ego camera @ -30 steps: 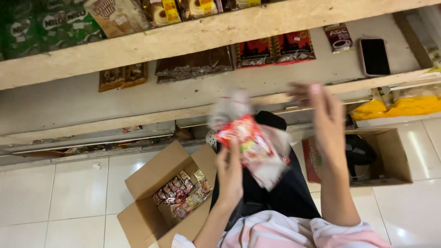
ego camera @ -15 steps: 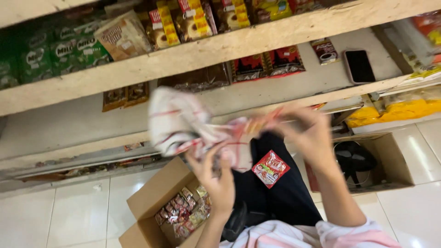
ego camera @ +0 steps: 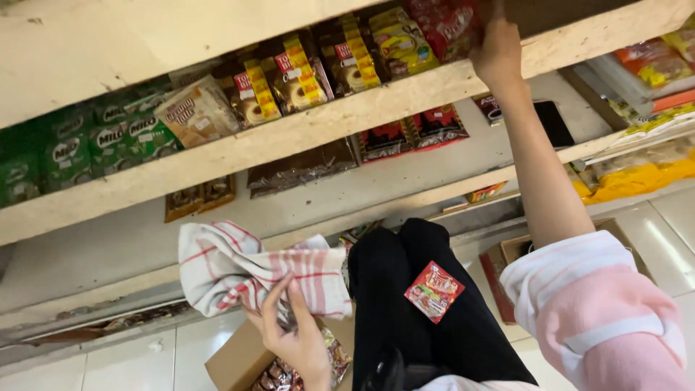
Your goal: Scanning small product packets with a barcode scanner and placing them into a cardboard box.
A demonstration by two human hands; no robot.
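One cloth (ego camera: 253, 268), red-and-white check, sits lower left of centre. It is bunched, with its long axis running roughly left to right across the frame, the loose corner pointing left and the gathered end at the right. The left hand (ego camera: 293, 337) is closed around it from below, fingers pinching the folds.

The right hand (ego camera: 496, 51) is up at top centre-right, against the red packs (ego camera: 445, 25) on the upper shelf (ego camera: 217, 156). Its fingers are hidden past the shelf edge, so I can't tell if it grips a pack.

The step looks like handling stock on that shelf, with the cloth on standby. Any next move there calls for a blind, careful reach, since the packs stand crowded.

A red sachet (ego camera: 433, 291) lies loose on the black lap at lower centre, tilted corner-up. An open box (ego camera: 235, 362) of packets is at the bottom left of centre, and a phone (ego camera: 554, 123) lies on the lower shelf at the right.
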